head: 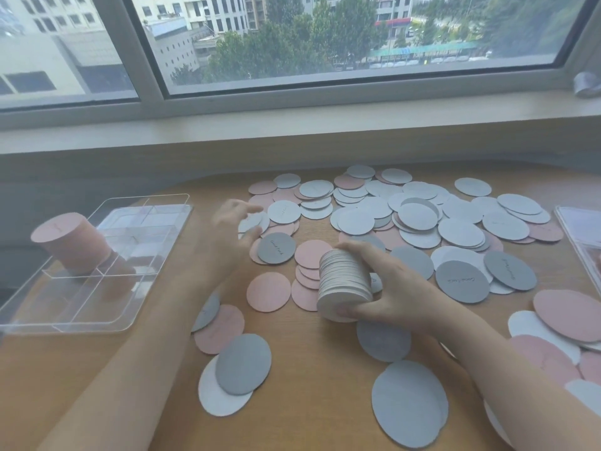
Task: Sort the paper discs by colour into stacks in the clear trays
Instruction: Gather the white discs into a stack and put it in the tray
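My right hand [395, 289] grips a thick stack of white discs [343, 284] tilted on its side above the wooden table [312, 369]. My left hand [232, 231] reaches over the scattered discs with fingers spread, its fingertips at a white disc [253, 221]; whether it pinches the disc I cannot tell, as the hand is blurred. Loose pink, white and grey discs [419, 216] cover the table's middle and right. A tall stack of pink discs [73, 242] stands in a compartment of the clear tray [97, 320] at the left.
A second clear tray [579, 236] shows at the right edge. Window sill [292, 125] and window run along the back. Grey discs [242, 364] lie near the front edge between my forearms.
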Available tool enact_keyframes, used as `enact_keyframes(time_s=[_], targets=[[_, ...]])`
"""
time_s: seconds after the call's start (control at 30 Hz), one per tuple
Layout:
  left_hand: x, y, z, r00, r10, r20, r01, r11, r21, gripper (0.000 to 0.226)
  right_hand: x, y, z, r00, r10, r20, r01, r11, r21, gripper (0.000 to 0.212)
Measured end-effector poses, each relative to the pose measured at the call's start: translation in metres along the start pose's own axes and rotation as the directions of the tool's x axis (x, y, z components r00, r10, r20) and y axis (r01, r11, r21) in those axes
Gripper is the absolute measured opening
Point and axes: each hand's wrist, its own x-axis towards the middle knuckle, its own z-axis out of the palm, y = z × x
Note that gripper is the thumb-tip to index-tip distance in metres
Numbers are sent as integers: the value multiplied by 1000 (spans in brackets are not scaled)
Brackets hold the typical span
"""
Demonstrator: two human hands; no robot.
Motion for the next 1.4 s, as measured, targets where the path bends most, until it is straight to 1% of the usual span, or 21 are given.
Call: enact_keyframes(time_s=[0.03, 0.07, 0.17, 0.27, 0.4, 0.5, 0.57, 0.63, 0.67, 0.73, 0.77, 0.83, 0.87, 0.9, 0.97, 1.07, 1.13, 1.2, 1.27, 1.33, 1.4], targets=[[11, -8, -1, 998, -57, -6, 57, 995, 77, 34, 0, 0, 1, 1000, 0, 0, 0, 1000, 7, 86], [21, -16, 0, 995, -99, 13, 97, 988, 117, 37, 0, 0, 2, 1000, -2, -1, 2, 1000, 11, 86], [36, -29, 8, 976, -183, 119, 165, 975, 149, 48, 0, -1, 3, 1000, -6, 4, 6, 1000, 21, 87], [40, -34, 11, 980, -166, 112, 142, 971, 191, 54, 1, -2, 3, 1000, -15, -1, 15, 1000, 22, 87], [42, -41, 9, 975, -144, 167, 108, 972, 209, 61, 1, 0, 3, 1000, -19, -4, 19, 1000, 8, 87], [43, -49, 7, 978, -130, 165, 86, 964, 251, 53, 1, 0, 4, 1000, -20, -2, 20, 1000, 3, 88], [42, -53, 6, 985, -92, 147, 48, 960, 277, 45, 1, 0, 4, 1000, -18, -2, 18, 1000, 8, 88], [39, -54, 5, 996, -39, 83, 19, 971, 238, 34, 1, 0, 4, 1000, -14, -1, 14, 1000, 19, 88], [35, -54, 3, 999, -18, 37, 10, 980, 200, 32, 1, 0, 4, 1000, -13, 0, 13, 1000, 20, 87], [27, -51, -2, 998, -17, -54, 24, 991, 134, 37, 1, 1, 4, 1000, -13, 2, 13, 1000, 22, 87], [23, -49, -6, 995, -14, -103, 28, 990, 135, 36, 1, 0, 4, 1000, -15, 3, 14, 1000, 25, 87], [13, -41, -16, 978, 28, -205, 5, 987, 159, 27, 1, 1, 4, 1000, -15, 6, 14, 1000, 25, 88], [8, -32, -22, 973, 41, -225, -15, 993, 114, 24, 2, 1, 4, 1000, -11, 7, 10, 1000, 26, 89], [0, -23, -27, 976, 42, -214, -37, 999, 27, 23, 2, 1, 4, 1000, -4, 9, 4, 1000, 31, 89], [-18, -7, -32, 993, 52, -107, -65, 990, -123, 27, 2, 0, 5, 1000, 4, 6, -5, 999, 37, 92], [-52, 14, -24, 991, 106, 78, -87, 972, -218, 37, 2, 1, 5, 1000, 18, 5, -18, 999, 40, 96], [-71, 29, -10, 977, 156, 148, -105, 947, -302, 35, 3, 2, 4, 999, 36, 10, -36, 998, 46, 101], [-84, 43, 4, 968, 181, 172, -116, 936, -333, 31, 3, 3, 3, 999, 43, 20, -44, 998, 52, 107], [-90, 50, 12, 969, 190, 157, -125, 927, -353, 32, 2, 4, 2, 998, 51, 29, -53, 997, 56, 111], [-94, 52, 16, 975, 179, 132, -120, 923, -365, 31, 3, 3, 2, 998, 52, 29, -54, 997, 55, 110], [-99, 52, 15, 979, 177, 98, -135, 932, -338, 29, 2, 1, 3, 999, 46, 17, -47, 998, 47, 108]])
